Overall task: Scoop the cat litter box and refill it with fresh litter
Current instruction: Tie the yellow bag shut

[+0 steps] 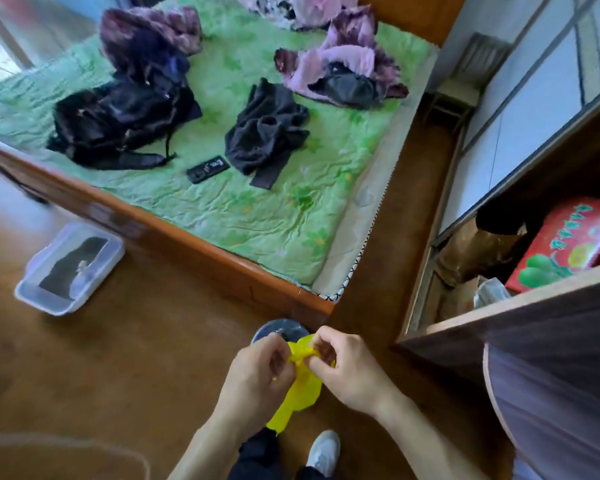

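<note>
1. Glossy brown wooden floor (125, 358) fills the lower half of the frame, and a wood-framed bed (174, 233) runs diagonally across the upper half.
2. A crinkled green quilt (257, 209) with a faint leaf print covers the bed; its surface looks soft and wrinkled.
3. On the quilt lie a shiny black jacket (118, 126), a fuzzy dark grey garment (267, 133), a plush purple-and-pink fleece (340, 64) and a flat black remote (208, 169).
4. At the left of the frame, on the floor beside the bed, sits the litter box (28, 289): a rectangular tub of clear plastic with rounded corners, holding a dark grey patch of litter.
5. At lower centre, both hands work a thin, crumpled yellow plastic bag (302, 386).
6. The left hand (253, 375) has its grip pinched on the bag's upper edge, fingers curled.
7. The right hand (347, 365) also pinches that bunched edge, thumb against fingertips, close to the left.
8. A round dark object (274, 328) shows partly just above the hands; I cannot tell what it is.
9. At the right of the frame, an open wooden cabinet (499, 306) holds a red printed box (568, 244).
10. A grey shoe (324, 452) shows at the bottom edge.
</note>
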### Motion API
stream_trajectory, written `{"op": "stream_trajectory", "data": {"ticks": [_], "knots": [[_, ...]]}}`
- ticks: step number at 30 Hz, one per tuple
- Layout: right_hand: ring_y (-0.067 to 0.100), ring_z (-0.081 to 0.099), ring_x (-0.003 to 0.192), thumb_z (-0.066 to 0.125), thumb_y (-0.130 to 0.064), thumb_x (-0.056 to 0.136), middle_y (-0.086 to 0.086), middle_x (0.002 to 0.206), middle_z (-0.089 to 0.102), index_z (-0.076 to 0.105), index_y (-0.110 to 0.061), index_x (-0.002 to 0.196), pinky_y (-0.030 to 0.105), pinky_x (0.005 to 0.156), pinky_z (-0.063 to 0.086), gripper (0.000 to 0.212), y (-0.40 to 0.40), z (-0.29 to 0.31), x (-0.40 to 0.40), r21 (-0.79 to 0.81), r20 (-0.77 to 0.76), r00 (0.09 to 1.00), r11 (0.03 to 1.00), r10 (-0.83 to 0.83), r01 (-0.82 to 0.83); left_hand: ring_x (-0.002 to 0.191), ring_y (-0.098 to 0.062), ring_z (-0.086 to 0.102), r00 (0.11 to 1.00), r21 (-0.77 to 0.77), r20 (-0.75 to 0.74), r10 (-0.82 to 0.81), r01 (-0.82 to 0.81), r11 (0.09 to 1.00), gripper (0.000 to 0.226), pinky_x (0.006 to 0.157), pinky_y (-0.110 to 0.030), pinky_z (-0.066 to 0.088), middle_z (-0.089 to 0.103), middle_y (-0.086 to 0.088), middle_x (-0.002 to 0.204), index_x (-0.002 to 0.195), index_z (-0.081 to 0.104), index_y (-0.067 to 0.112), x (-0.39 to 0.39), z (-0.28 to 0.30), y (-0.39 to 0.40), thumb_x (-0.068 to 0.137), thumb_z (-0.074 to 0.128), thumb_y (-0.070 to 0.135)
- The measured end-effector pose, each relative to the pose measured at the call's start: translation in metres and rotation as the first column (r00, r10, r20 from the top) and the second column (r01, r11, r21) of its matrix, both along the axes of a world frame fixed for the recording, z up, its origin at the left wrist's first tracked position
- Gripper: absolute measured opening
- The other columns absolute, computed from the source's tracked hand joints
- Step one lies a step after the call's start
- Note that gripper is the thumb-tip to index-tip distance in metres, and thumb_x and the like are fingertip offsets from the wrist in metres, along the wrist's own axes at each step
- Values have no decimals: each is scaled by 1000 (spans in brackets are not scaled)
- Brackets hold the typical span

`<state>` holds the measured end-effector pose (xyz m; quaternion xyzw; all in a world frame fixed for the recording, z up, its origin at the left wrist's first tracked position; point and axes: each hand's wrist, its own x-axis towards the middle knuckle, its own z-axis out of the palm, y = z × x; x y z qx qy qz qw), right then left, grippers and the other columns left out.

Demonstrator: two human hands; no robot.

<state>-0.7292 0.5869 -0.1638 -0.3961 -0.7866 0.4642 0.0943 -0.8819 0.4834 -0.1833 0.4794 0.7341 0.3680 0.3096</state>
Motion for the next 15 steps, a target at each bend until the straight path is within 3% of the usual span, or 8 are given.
{"op": "stream_trajectory", "data": {"ticks": [5,9,15], "knots": [[4,46,60,60,-18,78,-11,64,51,54,-18,75,23,59,40,6,-5,-37,-37,19,51,998,999,31,-32,56,-12,43,984,-76,99,147,-140,987,8,54,-38,44,48,4,62,70,44,27,-15,-49,-13,64,49,30],[9,54,70,58,-20,75,-8,73,59,57,-20,78,33,68,49,3,3,-76,-58,-4,88,996,1000,15,-15,63,-12,47,984,-82,94,153,-145,986,9,57,-32,45,48,9,67,70,44,33,-34,-81,-6,66,51,29],[10,56,71,64,-28,81,-7,76,61,59,-22,79,31,66,48,8,22,-131,-74,-64,132,991,998,38,-30,68,-11,50,982,-174,100,159,-140,975,14,60,-36,48,51,11,73,73,46,34,-61,-129,16,65,54,27]]}}
